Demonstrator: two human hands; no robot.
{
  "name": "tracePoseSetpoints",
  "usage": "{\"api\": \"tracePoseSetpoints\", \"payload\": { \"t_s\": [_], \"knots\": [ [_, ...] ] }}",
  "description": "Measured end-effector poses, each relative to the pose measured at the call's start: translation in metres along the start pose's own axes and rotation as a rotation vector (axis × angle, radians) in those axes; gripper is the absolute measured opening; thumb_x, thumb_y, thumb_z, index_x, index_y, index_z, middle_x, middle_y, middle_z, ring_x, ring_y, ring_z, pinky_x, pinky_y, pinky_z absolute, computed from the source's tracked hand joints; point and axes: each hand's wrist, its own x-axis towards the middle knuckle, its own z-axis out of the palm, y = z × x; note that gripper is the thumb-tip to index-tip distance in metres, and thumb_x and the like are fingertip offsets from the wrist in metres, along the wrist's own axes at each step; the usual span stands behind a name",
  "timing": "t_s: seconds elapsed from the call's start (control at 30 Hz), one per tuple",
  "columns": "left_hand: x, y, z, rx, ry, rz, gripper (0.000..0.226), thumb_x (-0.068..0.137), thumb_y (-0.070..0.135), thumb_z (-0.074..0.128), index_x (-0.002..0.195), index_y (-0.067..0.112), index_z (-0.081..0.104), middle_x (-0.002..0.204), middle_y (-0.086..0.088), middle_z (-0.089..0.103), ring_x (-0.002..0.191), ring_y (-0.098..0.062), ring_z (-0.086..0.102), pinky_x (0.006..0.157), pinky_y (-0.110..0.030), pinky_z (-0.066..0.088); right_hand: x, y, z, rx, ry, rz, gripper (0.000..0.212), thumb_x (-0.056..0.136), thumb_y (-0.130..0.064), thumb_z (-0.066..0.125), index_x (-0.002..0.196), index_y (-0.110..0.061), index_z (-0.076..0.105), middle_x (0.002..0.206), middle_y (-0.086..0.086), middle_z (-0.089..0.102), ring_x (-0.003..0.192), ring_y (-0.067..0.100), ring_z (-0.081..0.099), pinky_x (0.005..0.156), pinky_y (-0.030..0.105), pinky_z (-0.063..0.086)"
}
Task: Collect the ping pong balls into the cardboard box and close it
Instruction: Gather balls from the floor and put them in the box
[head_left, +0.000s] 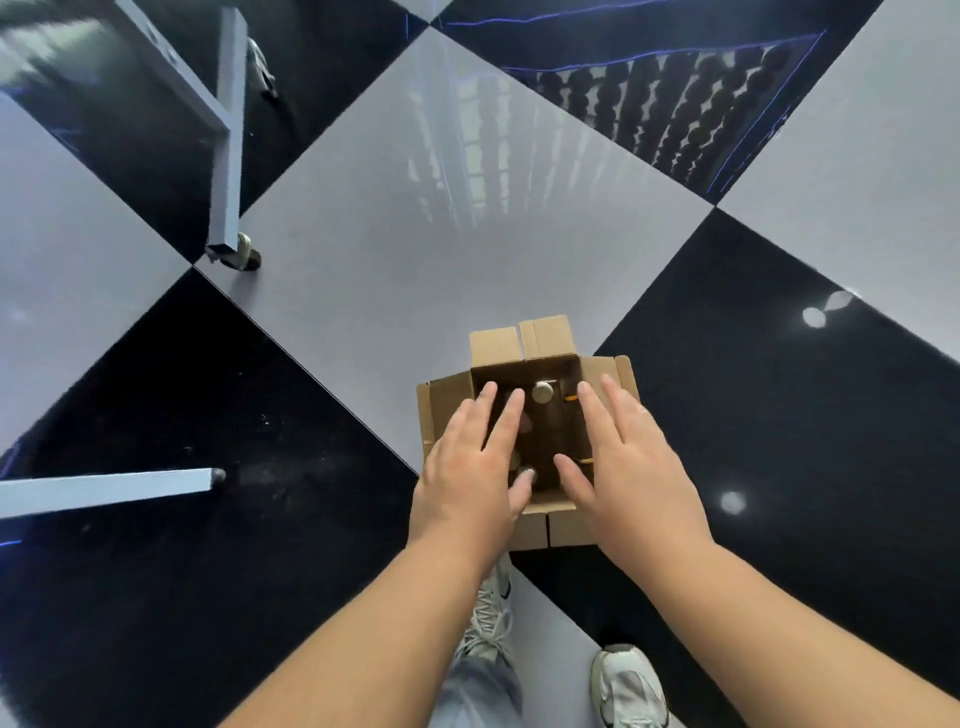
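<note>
The left hand (470, 457) is spread flat over the left side of the cardboard box (445, 397), fingers straight and holding nothing. The box stands on the checkered floor (363, 270) with its flaps folded outward, leaving the mouth clear. One ping pong ball (542, 392) lies inside by the far wall. The right hand (631, 457) mirrors the left over the right flap, equally flat and empty, probably poised to fold the flaps in.

Brown cardboard box (535, 343) on checkered floor, flaps splayed open; pale ping pong ball (542, 392) inside.
</note>
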Motion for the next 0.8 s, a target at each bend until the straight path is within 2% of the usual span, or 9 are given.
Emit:
{"api": "tracePoseSetpoints", "payload": {
  "t_s": [0.2,0.3,0.4,0.5,0.6,0.7,0.8],
  "knots": [
    [-0.088,0.045,-0.130,-0.016,0.205,-0.035,0.079,0.094,0.049,0.046,0.147,0.041,-0.013,0.159,0.012,-0.013,0.146,-0.011,-0.007,0.117,-0.036,0.021,-0.054,-0.062,-0.135,-0.054,0.071,-0.254,0.070,0.094,-0.054,0.038,0.150,-0.031,0.002,0.160,-0.002,0.008,0.145,0.017,0.009,0.114,0.034,0.019],
    [-0.155,0.067,-0.227,-0.020,0.434,-0.041,0.081,0.094,0.050,0.045,0.144,0.045,-0.019,0.159,0.014,-0.013,0.145,-0.008,-0.008,0.113,-0.033,0.020,-0.090,-0.128,-0.224,-0.079,0.127,-0.438,0.070,0.094,-0.056,0.030,0.149,-0.031,-0.004,0.160,-0.004,0.002,0.146,0.016,0.004,0.114,0.031,0.012],
    [-0.237,0.076,-0.312,-0.008,0.647,-0.122,0.081,0.094,0.052,0.044,0.147,0.042,-0.016,0.160,0.012,-0.007,0.146,-0.008,-0.003,0.112,-0.032,0.025,-0.132,-0.211,-0.301,-0.072,0.162,-0.611,0.071,0.092,-0.057,0.024,0.149,-0.030,-0.007,0.161,-0.004,-0.001,0.146,0.015,0.000,0.114,0.029,0.005],
    [-0.333,0.065,-0.384,0.049,0.819,-0.258,0.079,0.092,0.054,0.042,0.150,0.036,-0.009,0.161,0.010,-0.003,0.146,-0.009,0.004,0.108,-0.028,0.031,-0.184,-0.306,-0.353,-0.036,0.182,-0.796,0.069,0.094,-0.056,0.029,0.151,-0.027,0.002,0.160,-0.003,0.005,0.146,0.014,0.001,0.112,0.024,0.001],
    [-0.442,0.034,-0.444,0.115,0.950,-0.431,0.079,0.094,0.053,0.042,0.148,0.037,-0.013,0.159,0.012,-0.010,0.147,-0.010,0.000,0.112,-0.033,0.032,-0.254,-0.409,-0.378,0.017,0.186,-1.006,0.069,0.094,-0.054,0.035,0.151,-0.023,0.010,0.160,-0.002,0.012,0.145,0.015,0.007,0.116,0.028,0.010],
    [-0.546,0.000,-0.494,0.100,1.053,-0.630,0.079,0.092,0.051,0.048,0.150,0.035,-0.004,0.160,0.009,-0.006,0.147,-0.018,0.000,0.114,-0.041,0.028,-0.326,-0.497,-0.377,0.019,0.162,-1.172,0.070,0.094,-0.055,0.037,0.151,-0.027,0.008,0.160,-0.004,0.010,0.145,0.016,0.008,0.115,0.032,0.017],
    [-0.654,-0.033,-0.525,0.201,1.067,-0.905,0.088,0.086,0.059,0.051,0.151,0.030,-0.001,0.161,-0.001,-0.002,0.145,-0.032,0.006,0.112,-0.052,0.027,-0.402,-0.573,-0.355,-0.043,0.144,-1.303,0.077,0.092,-0.062,0.032,0.151,-0.028,-0.002,0.161,-0.004,0.000,0.146,0.018,0.001,0.116,0.036,0.015]
  ]
}}
